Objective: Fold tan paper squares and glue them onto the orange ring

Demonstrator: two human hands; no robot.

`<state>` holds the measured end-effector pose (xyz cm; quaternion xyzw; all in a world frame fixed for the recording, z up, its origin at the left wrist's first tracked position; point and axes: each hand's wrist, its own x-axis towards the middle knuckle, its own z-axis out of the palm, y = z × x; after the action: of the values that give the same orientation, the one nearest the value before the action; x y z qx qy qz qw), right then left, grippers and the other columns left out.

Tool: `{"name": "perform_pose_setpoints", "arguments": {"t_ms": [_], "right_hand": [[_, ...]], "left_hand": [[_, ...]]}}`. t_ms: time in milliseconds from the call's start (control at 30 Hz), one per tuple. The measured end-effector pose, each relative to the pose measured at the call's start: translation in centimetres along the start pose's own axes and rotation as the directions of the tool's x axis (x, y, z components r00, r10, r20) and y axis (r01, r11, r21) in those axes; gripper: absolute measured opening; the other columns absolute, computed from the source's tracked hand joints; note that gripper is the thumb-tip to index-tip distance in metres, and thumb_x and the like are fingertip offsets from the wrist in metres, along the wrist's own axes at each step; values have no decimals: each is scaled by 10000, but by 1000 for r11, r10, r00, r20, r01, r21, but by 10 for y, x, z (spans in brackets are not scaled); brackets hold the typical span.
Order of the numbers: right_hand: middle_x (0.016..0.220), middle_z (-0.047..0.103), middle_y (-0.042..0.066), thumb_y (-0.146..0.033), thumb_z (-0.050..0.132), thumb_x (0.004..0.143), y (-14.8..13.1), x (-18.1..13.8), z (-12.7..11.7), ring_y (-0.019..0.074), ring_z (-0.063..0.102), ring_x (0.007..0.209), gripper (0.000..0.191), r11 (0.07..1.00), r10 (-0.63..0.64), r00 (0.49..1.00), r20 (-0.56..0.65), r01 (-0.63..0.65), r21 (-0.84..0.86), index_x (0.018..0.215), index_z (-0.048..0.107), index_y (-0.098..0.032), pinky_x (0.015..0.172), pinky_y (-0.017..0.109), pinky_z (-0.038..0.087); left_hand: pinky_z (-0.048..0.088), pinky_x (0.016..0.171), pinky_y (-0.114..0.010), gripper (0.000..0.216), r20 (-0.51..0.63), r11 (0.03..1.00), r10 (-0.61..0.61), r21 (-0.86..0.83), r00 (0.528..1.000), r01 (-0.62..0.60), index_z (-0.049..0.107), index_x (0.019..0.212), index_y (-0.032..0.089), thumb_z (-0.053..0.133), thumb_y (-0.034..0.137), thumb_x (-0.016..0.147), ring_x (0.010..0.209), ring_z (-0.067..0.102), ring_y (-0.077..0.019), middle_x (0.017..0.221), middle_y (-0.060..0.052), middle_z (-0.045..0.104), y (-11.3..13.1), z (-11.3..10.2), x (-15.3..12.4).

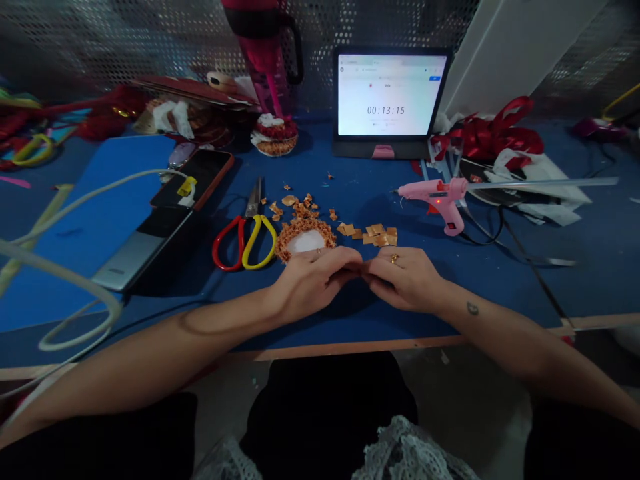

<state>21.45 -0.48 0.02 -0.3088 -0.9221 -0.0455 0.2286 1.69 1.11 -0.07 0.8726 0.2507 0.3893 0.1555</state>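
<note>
My left hand [320,277] and my right hand [405,277] meet above the blue table near its front edge, fingers closed and tips together. Whatever lies between the fingertips is too hidden to make out. Just behind my left hand lies a white disc [307,241] ringed with crinkled tan pieces [285,240]. Small tan squares [381,235] are scattered behind my right hand, and several crumpled tan bits [304,205] sit beyond the disc. Left of it rest scissors [250,230] with one red and one yellow handle. A pink glue gun [440,197] with a clear stick lies to the right.
A tablet [390,100] showing a timer stands at the back. Beside it are a pink tumbler [263,60] and a small decorated stack [274,137]. Phones [145,247] and a white cable [100,193] occupy the left; red ribbon [493,137] lies back right.
</note>
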Motion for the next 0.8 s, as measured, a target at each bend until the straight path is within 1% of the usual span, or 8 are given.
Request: {"name": "perform_pose_setpoints", "arguments": {"t_ms": [67,133,267,367,533,633,733,800], "right_hand": [[653,553,-1,-207,437,807,2,-1,-1,102,483,626,97,997,47,999,6,-47,69,815,529,-178,547,219,326],[658,546,-5,-208,447,799,3,-1,-1,101,474,618,82,992,68,998,7,-68,109,816,524,-184,552,218,329],[660,551,-2,-199,446,794,2,-1,-1,104,472,619,85,991,50,999,-1,-50,121,828,522,-180,558,219,342],[644,554,9,-188,420,798,-1,1,1,110,476,618,105,995,24,1000,-9,-23,98,784,523,-172,564,224,360],[643,553,19,-152,408,778,-6,1,7,118,469,627,111,998,-12,999,-33,14,64,744,513,-167,577,227,389],[669,563,29,-133,424,764,-8,1,10,129,482,662,93,997,-25,998,-66,29,66,753,513,-159,578,228,401],[685,564,33,-123,418,772,-7,1,10,133,487,685,99,996,-19,998,-68,25,85,765,511,-157,597,234,414],[682,555,31,-129,414,787,-6,2,8,129,482,678,100,994,0,998,-63,7,109,786,511,-154,612,237,420]], "left_hand": [[512,696,-139,181,16,1000,-1,-16,1000,1,540,928,174,567,87,771,747,632,-74,843,14,657,2,-2,1],[521,704,-153,189,38,1000,-5,-19,999,5,538,951,177,543,91,783,765,635,-84,860,7,657,4,-4,1],[525,698,-167,220,50,999,-25,-37,998,27,528,963,175,520,78,765,753,637,-87,872,0,652,7,-5,1],[521,669,-168,252,56,997,-47,-51,997,50,516,955,171,517,62,728,718,636,-85,847,4,647,9,-5,1],[505,649,-133,285,35,997,-62,-36,997,64,506,949,157,542,49,687,695,631,-68,804,20,642,10,-2,-3],[505,644,-130,296,1,999,-46,-21,999,46,510,943,156,548,43,672,683,624,-66,788,25,636,10,-1,-5],[510,637,-132,282,-18,999,-39,-17,999,39,520,938,159,543,41,684,673,619,-65,797,18,639,10,0,-5],[509,631,-128,243,-28,998,-59,-36,998,58,529,922,157,547,50,705,664,618,-61,793,14,643,9,-1,-3]]}}
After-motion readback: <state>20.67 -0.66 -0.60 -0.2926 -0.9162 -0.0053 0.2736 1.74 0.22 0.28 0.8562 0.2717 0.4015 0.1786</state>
